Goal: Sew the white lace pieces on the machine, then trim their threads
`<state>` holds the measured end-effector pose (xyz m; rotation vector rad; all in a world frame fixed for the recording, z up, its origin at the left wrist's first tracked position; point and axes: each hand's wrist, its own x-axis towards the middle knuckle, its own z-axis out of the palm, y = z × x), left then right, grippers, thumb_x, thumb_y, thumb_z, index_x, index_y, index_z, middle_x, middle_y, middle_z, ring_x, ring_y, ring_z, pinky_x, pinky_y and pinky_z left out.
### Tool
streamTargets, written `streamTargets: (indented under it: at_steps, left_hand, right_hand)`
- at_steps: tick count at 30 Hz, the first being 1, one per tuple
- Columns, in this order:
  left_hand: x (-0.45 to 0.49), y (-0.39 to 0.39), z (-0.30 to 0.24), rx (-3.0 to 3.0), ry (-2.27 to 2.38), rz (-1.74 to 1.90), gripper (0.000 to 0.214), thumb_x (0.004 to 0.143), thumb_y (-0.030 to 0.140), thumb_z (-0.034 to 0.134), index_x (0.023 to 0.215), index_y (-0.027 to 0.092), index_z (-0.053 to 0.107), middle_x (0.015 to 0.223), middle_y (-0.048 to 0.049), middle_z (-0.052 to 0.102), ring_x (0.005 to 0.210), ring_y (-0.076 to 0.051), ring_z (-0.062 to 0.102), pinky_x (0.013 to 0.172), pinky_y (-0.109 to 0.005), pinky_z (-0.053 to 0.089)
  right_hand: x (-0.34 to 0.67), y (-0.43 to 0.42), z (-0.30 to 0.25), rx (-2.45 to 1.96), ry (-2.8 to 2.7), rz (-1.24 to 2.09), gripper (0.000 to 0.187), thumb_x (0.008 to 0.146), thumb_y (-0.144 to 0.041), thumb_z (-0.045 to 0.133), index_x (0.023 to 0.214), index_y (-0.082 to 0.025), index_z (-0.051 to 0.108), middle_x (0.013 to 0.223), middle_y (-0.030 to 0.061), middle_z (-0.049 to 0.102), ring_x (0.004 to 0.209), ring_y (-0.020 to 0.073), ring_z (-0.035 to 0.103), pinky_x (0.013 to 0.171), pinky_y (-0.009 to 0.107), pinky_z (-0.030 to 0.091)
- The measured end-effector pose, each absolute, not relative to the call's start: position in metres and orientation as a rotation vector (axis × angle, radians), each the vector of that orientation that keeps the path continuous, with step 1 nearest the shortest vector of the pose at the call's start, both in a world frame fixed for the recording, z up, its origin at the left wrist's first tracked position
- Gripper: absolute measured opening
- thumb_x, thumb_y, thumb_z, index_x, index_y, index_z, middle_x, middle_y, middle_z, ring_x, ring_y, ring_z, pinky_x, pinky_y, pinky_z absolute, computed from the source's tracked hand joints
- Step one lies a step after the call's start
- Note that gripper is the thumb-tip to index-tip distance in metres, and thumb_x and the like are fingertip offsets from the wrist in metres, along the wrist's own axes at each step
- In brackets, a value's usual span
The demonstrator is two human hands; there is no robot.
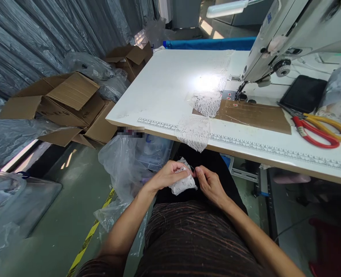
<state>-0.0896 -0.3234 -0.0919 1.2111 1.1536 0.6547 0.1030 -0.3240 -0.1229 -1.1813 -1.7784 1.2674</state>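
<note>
Over my lap, below the table edge, my left hand (172, 175) is closed around a bunched piece of white lace (183, 186). My right hand (209, 182) meets it from the right with thumb and finger pinched together. A small dark thing shows at those fingertips, too small to name. On the table, a strip of white lace (195, 132) hangs partly over the front edge. More lace runs back from it toward the sewing machine (270, 50), beside the needle area.
Red-and-yellow-handled scissors (317, 132) lie at the right, near a black tray (305, 94). Brown tape or card (257, 115) covers part of the white table (159, 88). A printed ruler (274, 149) runs along its front. Open cardboard boxes (72, 100) stand left; plastic bags (121, 169) hang below.
</note>
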Motion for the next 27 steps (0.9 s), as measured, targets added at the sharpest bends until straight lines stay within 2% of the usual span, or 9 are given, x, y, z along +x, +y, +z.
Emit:
streamTargets:
  at_steps: [4, 6, 8, 10, 15, 19, 21, 24, 27]
  left_hand:
    - [-0.089, -0.312, -0.131, 1.674, 1.426, 0.659, 0.025, 0.091, 0.036, 0.057, 0.096, 0.019, 0.076, 0.087, -0.0051, 0.069, 0.084, -0.019, 0.063, 0.076, -0.028, 0.048]
    - [-0.090, -0.306, -0.151, 1.884, 1.601, 0.636, 0.022, 0.089, 0.031, 0.060, 0.104, 0.024, 0.075, 0.098, -0.0058, 0.066, 0.098, -0.022, 0.062, 0.090, -0.036, 0.048]
    - [-0.092, -0.301, -0.166, 1.938, 1.667, 0.648, 0.028, 0.086, 0.029, 0.066, 0.114, 0.026, 0.071, 0.110, -0.0075, 0.063, 0.111, -0.026, 0.057, 0.100, -0.044, 0.044]
    - [-0.095, -0.299, -0.172, 1.938, 1.694, 0.673, 0.038, 0.084, 0.032, 0.069, 0.122, 0.026, 0.066, 0.121, -0.0095, 0.058, 0.120, -0.029, 0.052, 0.105, -0.049, 0.040]
    - [-0.100, -0.299, -0.152, 1.559, 1.374, 0.950, 0.059, 0.079, 0.057, 0.070, 0.124, 0.019, 0.063, 0.123, -0.0135, 0.061, 0.118, -0.029, 0.057, 0.105, -0.047, 0.042]
    - [-0.089, -0.302, -0.119, 1.053, 0.809, 0.992, 0.094, 0.055, 0.082, 0.071, 0.118, 0.012, 0.063, 0.112, -0.0186, 0.068, 0.111, -0.036, 0.062, 0.099, -0.049, 0.047]
    - [-0.077, -0.303, -0.105, 0.919, 0.704, 0.950, 0.104, 0.044, 0.087, 0.070, 0.117, 0.013, 0.063, 0.110, -0.0186, 0.068, 0.111, -0.038, 0.062, 0.095, -0.049, 0.049]
    - [-0.053, -0.303, -0.090, 0.913, 0.768, 0.856, 0.095, 0.042, 0.072, 0.084, 0.116, 0.017, 0.062, 0.110, -0.0157, 0.068, 0.108, -0.035, 0.064, 0.091, -0.045, 0.051]
    - [-0.028, -0.304, -0.082, 1.028, 0.963, 0.893, 0.070, 0.054, 0.051, 0.089, 0.110, 0.019, 0.063, 0.107, -0.0103, 0.068, 0.106, -0.028, 0.063, 0.093, -0.040, 0.051]
  right_hand:
    - [0.104, -0.313, -0.130, -1.207, -1.578, 1.138, 0.033, 0.092, -0.049, 0.050, 0.104, -0.020, 0.061, 0.064, -0.0041, 0.047, 0.055, 0.0128, 0.041, 0.053, 0.026, 0.037]
    - [0.100, -0.304, -0.130, -1.209, -1.465, 1.074, 0.041, 0.086, -0.048, 0.059, 0.114, -0.019, 0.060, 0.059, -0.0068, 0.040, 0.052, 0.0120, 0.035, 0.051, 0.026, 0.036]
    - [0.093, -0.294, -0.128, -1.189, -1.408, 1.054, 0.045, 0.081, -0.049, 0.066, 0.113, -0.017, 0.063, 0.056, -0.0081, 0.036, 0.050, 0.0112, 0.033, 0.050, 0.026, 0.035]
    - [0.086, -0.287, -0.124, -1.161, -1.381, 1.050, 0.040, 0.080, -0.051, 0.066, 0.101, -0.017, 0.069, 0.054, -0.0072, 0.036, 0.050, 0.0109, 0.033, 0.049, 0.026, 0.035]
    - [0.082, -0.294, -0.114, -1.122, -1.375, 1.077, 0.038, 0.084, -0.053, 0.061, 0.077, -0.017, 0.071, 0.054, -0.0036, 0.043, 0.050, 0.0105, 0.035, 0.046, 0.024, 0.031]
    - [0.098, -0.319, -0.104, -1.091, -1.448, 1.180, 0.034, 0.081, -0.047, 0.066, 0.065, -0.017, 0.067, 0.051, -0.0043, 0.040, 0.048, 0.0092, 0.034, 0.045, 0.024, 0.030]
    - [0.110, -0.331, -0.099, -1.082, -1.516, 1.256, 0.034, 0.082, -0.044, 0.066, 0.062, -0.017, 0.065, 0.051, -0.0046, 0.039, 0.048, 0.0085, 0.032, 0.045, 0.023, 0.028]
    - [0.130, -0.346, -0.095, -1.126, -1.595, 1.297, 0.032, 0.084, -0.042, 0.065, 0.063, -0.018, 0.063, 0.052, -0.0051, 0.038, 0.048, 0.0083, 0.030, 0.045, 0.023, 0.027]
    - [0.146, -0.358, -0.096, -1.266, -1.476, 1.168, 0.032, 0.087, -0.047, 0.060, 0.072, -0.019, 0.063, 0.057, -0.0040, 0.043, 0.052, 0.0102, 0.036, 0.049, 0.024, 0.033]
